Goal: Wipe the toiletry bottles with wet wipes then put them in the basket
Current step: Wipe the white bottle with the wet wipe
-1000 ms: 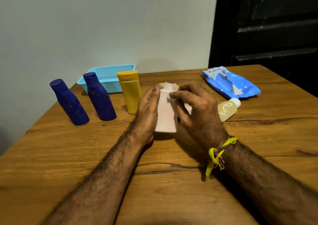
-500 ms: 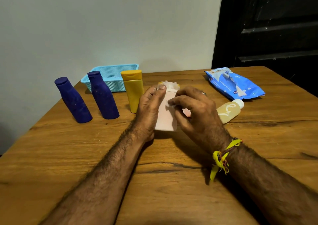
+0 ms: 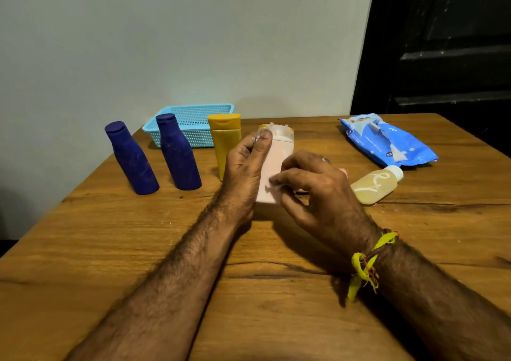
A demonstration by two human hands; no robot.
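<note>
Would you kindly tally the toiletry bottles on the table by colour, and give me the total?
Dark blue: 2, one nearer the left edge and one in front of the basket
Yellow: 1, the flip-cap bottle
Pale pink: 1, gripped by the left hand
Clear with yellowish liquid: 1, lying on its side
Total: 5

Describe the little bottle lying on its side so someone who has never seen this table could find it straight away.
Start at the blue wet wipes pack at the far right of the wooden table. Just in front of it, near the right hand, lies the small translucent yellowish bottle. It alone lies down, and it has a white cap and a white squiggle.
</note>
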